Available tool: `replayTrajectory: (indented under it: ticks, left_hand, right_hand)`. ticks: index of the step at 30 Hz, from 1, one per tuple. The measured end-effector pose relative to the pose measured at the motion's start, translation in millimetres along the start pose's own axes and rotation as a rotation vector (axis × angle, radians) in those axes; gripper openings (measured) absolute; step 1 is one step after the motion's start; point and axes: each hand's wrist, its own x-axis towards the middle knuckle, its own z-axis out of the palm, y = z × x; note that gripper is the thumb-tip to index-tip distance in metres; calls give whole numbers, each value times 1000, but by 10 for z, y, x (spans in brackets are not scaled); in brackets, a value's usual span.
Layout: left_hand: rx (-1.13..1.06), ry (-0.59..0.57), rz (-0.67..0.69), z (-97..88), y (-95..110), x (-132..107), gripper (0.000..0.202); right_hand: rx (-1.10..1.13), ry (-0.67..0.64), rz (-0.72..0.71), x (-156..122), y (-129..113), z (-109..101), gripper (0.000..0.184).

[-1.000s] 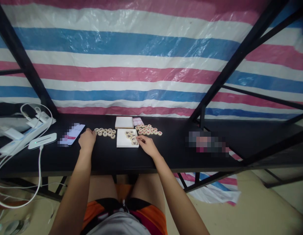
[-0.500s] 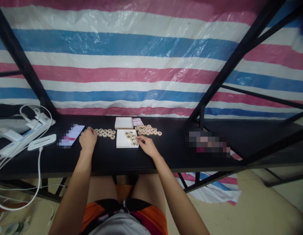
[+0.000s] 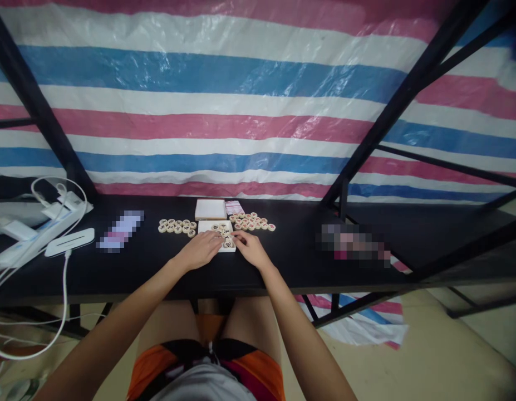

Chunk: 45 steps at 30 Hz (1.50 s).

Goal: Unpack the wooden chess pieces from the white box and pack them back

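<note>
A shallow white box point(image 3: 205, 225) lies on the black table, with several round Chinese chess pieces point(image 3: 227, 243) bearing black characters inside it. My left hand point(image 3: 201, 249) reaches over the box's left side, fingers stretched toward the pieces and covering some of them. At the right rim, my right hand point(image 3: 250, 248) has its bent fingers and thumb closed on the box edge. To the left stand rows of black-marked chess pieces point(image 3: 178, 225). A cluster of red-marked chess pieces point(image 3: 251, 223) lies just right of the box.
Behind the white box sit another white box part point(image 3: 210, 209) and a pink-and-white card point(image 3: 234, 208). A blurred-out phone-like thing point(image 3: 122, 229), a white device point(image 3: 70, 242) and a power strip with cables point(image 3: 44, 231) are at left. Black metal posts point(image 3: 377, 122) frame the table.
My left hand has moved right, from beside the black-marked rows to over the white box. The left end of those rows is now uncovered. My right hand stays at the box's right rim.
</note>
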Motion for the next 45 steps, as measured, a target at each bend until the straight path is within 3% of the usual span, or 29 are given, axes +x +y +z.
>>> replayTrajectory:
  ticks: [5, 18, 26, 34, 36, 41, 45]
  left_hand:
    - [-10, -19, -115, 53, -59, 17, 40]
    - [-102, 26, -152, 0, -127, 19, 35]
    - [-402, 63, -246, 107, -250, 45, 19]
    - [-497, -53, -323, 124, -322, 94, 13]
    - [-461, 4, -325, 95, -353, 60, 17]
    - [-358, 278, -314, -87, -480, -107, 20]
    - [-309, 247, -400, -196, -609, -229, 18]
  right_hand:
    - [2, 3, -7, 6, 21, 13, 29]
    - [-5, 5, -9, 7, 28, 18, 27]
    - [-3, 5, -10, 10, 27, 22, 29]
    - [12, 4, 5, 8, 30, 17, 28]
    - [12, 5, 7, 4, 25, 10, 29]
    - [14, 11, 13, -4, 11, 1, 29]
    - [13, 13, 1, -1, 29, 9, 29]
